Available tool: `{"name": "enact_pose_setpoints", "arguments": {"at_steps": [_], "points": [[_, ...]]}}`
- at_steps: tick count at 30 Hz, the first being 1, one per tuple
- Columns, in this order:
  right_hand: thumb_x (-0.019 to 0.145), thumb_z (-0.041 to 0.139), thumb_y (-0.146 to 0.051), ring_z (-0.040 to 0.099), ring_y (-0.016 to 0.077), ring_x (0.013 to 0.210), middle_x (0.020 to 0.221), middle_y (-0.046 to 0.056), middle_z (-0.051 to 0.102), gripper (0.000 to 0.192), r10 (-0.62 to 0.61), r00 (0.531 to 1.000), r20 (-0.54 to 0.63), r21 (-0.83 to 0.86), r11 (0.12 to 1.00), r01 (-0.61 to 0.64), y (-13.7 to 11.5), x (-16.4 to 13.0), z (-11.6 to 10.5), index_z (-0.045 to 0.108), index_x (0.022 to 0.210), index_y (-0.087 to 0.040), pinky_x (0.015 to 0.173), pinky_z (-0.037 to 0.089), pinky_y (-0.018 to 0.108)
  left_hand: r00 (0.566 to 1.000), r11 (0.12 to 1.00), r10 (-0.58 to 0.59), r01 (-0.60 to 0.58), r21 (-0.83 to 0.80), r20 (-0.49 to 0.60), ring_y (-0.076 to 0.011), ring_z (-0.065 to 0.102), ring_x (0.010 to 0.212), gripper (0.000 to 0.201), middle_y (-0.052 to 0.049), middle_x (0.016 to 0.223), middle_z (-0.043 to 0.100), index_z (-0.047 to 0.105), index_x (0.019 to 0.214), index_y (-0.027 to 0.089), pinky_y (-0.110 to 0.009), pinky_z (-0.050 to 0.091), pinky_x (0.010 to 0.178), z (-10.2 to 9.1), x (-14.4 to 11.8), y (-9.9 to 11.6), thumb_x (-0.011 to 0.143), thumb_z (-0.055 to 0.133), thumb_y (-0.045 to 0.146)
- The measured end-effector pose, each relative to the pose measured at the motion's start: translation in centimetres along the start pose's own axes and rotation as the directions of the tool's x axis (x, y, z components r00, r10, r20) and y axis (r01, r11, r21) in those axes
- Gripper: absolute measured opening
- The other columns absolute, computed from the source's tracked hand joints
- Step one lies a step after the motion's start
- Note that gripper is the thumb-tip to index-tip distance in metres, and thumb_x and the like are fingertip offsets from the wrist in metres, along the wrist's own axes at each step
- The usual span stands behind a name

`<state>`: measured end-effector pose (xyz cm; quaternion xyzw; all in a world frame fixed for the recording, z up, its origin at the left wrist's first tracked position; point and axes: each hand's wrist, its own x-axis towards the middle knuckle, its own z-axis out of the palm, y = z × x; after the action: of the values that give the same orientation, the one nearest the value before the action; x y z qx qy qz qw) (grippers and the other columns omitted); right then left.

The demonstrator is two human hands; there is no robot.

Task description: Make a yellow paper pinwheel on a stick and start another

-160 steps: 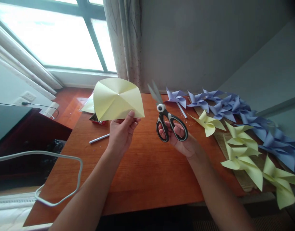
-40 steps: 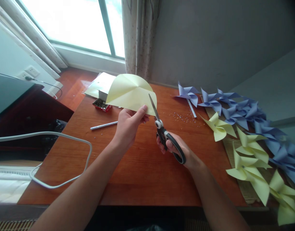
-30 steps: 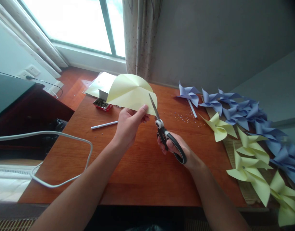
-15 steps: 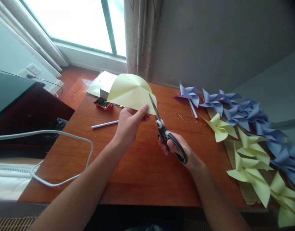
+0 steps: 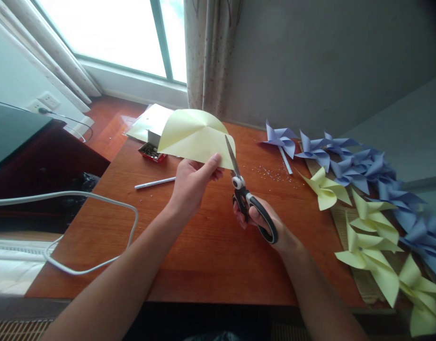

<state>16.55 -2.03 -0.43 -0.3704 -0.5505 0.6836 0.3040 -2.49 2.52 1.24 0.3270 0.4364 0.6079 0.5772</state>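
A creased sheet of yellow paper with a rounded far edge is pinched at its near edge by my left hand, thumb on top. Its creases meet at a point near the far middle. My right hand is wrapped round the black-and-white handles of a pair of scissors. The blades point away from me and lie at the paper's right corner, one blade over the sheet. Whether they cut into it here I cannot tell.
Several purple pinwheels and yellow pinwheels lie along the right on cardboard. A small red box of metal pieces, a paper stick and a white cable are on the left. Tiny beads are scattered near the back.
The scissors have shifted slightly right, and their blades look more closed. The paper's right corner has spread a little to the right. My left hand has barely moved.
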Motion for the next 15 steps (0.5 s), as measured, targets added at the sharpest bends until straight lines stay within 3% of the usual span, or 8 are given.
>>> {"name": "enact_pose_setpoints", "arguments": {"at_steps": [15], "points": [[0.088, 0.058, -0.068, 0.045, 0.0153, 0.070, 0.081, 0.002, 0.050, 0.050, 0.023, 1.000, 0.012, -0.031, 0.999, -0.023, -0.15, -0.22, -0.03, 0.056, 0.096, -0.019, 0.064, 0.035, 0.030, 1.000, 1.000, 0.004, -0.004, 0.007, -0.008, -0.0090, 0.059, 0.056, 0.024, -0.001, 0.063, 0.066, 0.069, 0.071, 0.013, -0.020, 0.045, 0.056, 0.13, -0.08, 0.01, 0.077, 0.081, 0.034]]}}
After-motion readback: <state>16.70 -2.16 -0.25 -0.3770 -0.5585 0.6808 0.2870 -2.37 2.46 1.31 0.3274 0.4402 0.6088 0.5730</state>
